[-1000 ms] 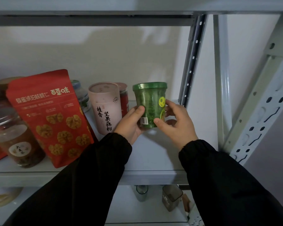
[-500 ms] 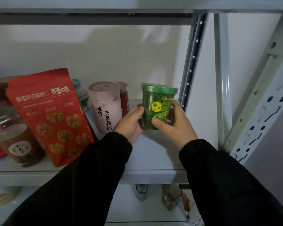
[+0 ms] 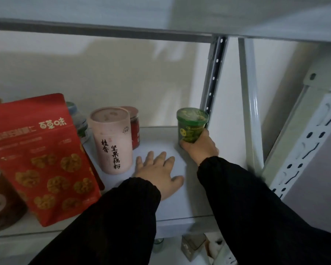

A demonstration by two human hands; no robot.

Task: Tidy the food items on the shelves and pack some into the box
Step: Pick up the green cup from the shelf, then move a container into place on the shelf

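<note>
White shelf [image 3: 172, 211]: right hand [image 3: 199, 148] grips green cup [image 3: 191, 125], base hidden

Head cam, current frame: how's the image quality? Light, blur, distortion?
Head view: dim, flat light, soft shadows on the back wall; motion blur smears the red pouch print and the green cup in the right hand; wide-angle lens bows the shelf edge.

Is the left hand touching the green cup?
Apart. Head view shows the left hand lying flat, with bare shelf between it and the green cup.
</note>
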